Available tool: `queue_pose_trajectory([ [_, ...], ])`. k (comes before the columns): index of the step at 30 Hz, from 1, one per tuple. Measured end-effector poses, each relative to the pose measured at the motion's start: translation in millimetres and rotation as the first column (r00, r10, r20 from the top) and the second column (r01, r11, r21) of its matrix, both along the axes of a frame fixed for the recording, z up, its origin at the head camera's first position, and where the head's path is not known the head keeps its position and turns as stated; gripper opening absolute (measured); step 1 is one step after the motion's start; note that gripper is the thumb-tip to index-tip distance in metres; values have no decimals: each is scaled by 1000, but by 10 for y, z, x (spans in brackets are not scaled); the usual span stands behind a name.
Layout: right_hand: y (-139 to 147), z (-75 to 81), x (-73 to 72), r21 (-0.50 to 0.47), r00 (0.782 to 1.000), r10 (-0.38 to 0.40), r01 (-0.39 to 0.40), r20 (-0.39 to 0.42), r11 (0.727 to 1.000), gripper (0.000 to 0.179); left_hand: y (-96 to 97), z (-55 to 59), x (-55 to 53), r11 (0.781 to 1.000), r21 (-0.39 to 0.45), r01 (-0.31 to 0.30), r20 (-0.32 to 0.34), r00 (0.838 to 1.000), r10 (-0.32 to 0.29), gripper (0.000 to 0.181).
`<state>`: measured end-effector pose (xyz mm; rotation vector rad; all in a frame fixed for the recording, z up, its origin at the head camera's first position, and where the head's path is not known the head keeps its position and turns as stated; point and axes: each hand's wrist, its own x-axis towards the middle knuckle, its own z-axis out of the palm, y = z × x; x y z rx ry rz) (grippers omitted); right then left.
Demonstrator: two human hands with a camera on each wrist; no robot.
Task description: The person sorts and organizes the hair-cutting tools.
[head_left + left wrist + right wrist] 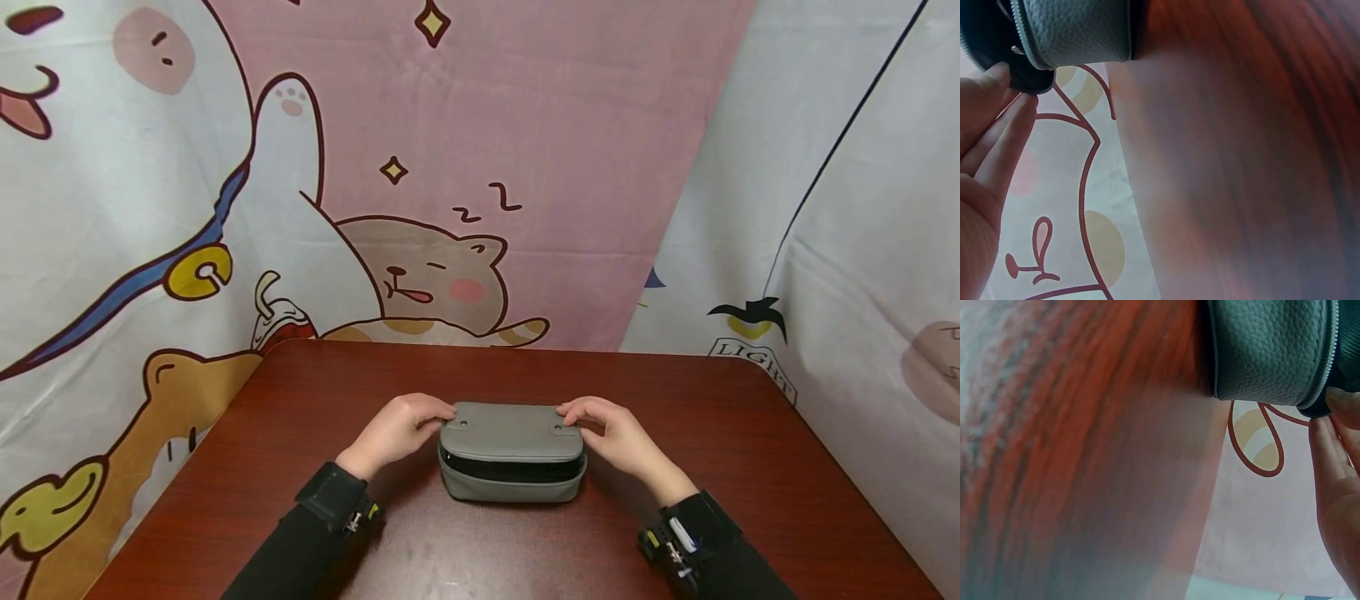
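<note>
A grey zip case (517,487) with a pebbled, leather-like surface sits on the table. Its lid (513,437) is raised a little at the front, and a dark gap runs along there; what lies inside is hidden. At the lid's left end, my left hand (393,433) pinches the edge between thumb and fingers. My right hand (618,442) does the same at the right end. Zipper teeth (1333,344) run up the rim in the right wrist view. The left wrist view shows the dark lining (988,34) beside the left thumb.
The case stands near the middle of a reddish-brown wooden table (315,375), whose back edge lies a short way behind it. Beyond hangs a cloth backdrop (592,167) with cartoon animals. Dark sleeves with wrist-worn devices (678,542) cover both forearms.
</note>
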<state>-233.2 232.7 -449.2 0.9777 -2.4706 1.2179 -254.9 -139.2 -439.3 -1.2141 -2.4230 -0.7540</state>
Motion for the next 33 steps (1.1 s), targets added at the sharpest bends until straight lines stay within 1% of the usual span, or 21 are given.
queue_pose_trajectory([
  [4, 5, -25, 1, 92, 994, -11, 21, -111, 996, 49, 4, -5, 27, 999, -45, -1, -17, 1000, 0, 27],
  [7, 7, -53, -5, 117, 986, 5, 15, -164, 993, 49, 13, -14, 38, 998, -56, -7, -17, 1000, 6, 26],
  [12, 4, -71, -4, 135, 975, 24, 7, -222, 991, 48, 23, -34, 53, 998, -57, -3, -31, 1000, 1, 28],
  [16, 0, -70, 4, 148, 969, 31, 5, -245, 989, 48, 26, -44, 61, 998, -58, -3, -39, 999, 1, 29],
  [21, 10, -84, 7, 165, 969, 41, 0, -245, 986, 48, 37, -34, 76, 998, -66, -15, -43, 999, 12, 29],
  [30, 29, -84, 6, 176, 962, 73, -26, -263, 984, 49, 58, -25, 118, 994, -99, -39, -61, 998, 33, 29],
  [33, 39, -80, 2, 173, 959, 93, -47, -267, 984, 48, 63, -17, 143, 992, -114, -48, -61, 997, 42, 28],
])
